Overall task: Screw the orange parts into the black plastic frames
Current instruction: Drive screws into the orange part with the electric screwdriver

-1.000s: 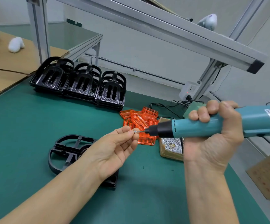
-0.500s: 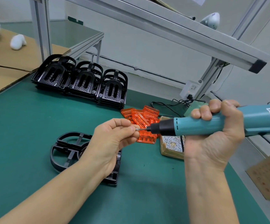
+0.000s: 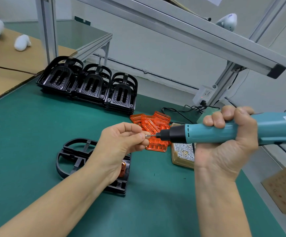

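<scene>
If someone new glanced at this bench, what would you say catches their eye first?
Most likely the teal screwdriver, gripped in the right hand mid-frame, its bit meeting a screw pinched by the left hand. Just behind lies the bright orange parts pile, with stacked black frames farther back on the green mat.

Both forearms reach in from the near edge, bare to the wrists. The left hand [image 3: 121, 147] is raised in the middle, back toward the camera, its fingers [image 3: 132, 129] curled inward and thumb and forefinger pinched together at their tips on something tiny. The right hand [image 3: 227, 147] is held up to the right, palm facing the viewer, its fingers wrapped over the top of a teal tool body in a firm fist, thumb uppermost.
</scene>
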